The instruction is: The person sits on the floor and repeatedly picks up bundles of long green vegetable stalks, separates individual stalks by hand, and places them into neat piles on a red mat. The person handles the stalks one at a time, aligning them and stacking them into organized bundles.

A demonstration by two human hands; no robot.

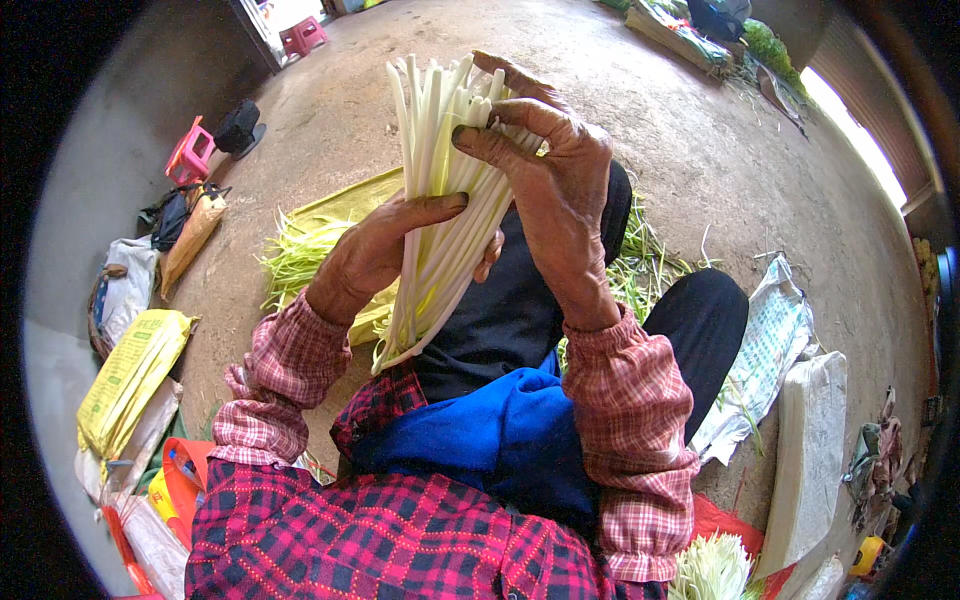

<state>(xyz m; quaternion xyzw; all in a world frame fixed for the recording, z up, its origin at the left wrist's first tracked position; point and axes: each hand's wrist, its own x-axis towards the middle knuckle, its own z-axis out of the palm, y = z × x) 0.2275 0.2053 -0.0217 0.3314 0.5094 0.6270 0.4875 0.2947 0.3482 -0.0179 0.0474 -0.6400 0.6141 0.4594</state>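
Note:
A bundle of long, pale white-and-yellow blanched vegetable stalks is held up before me, at a slant above my legs. My left hand wraps around its middle, thumb across the front and fingertips showing on the far side. At the bundle's upper right, my right hand holds stalk ends between thumb and fingers. Its palm side is partly hidden. Below my left hand, a heap of yellow-green leaves rests on a yellow woven sheet. A blue cloth covers my lap.
Green trimmings lie on the floor beyond my knee. To the right are a printed sack, a long whitish block and another pale bundle. Yellow bags and a pink stool line the left wall.

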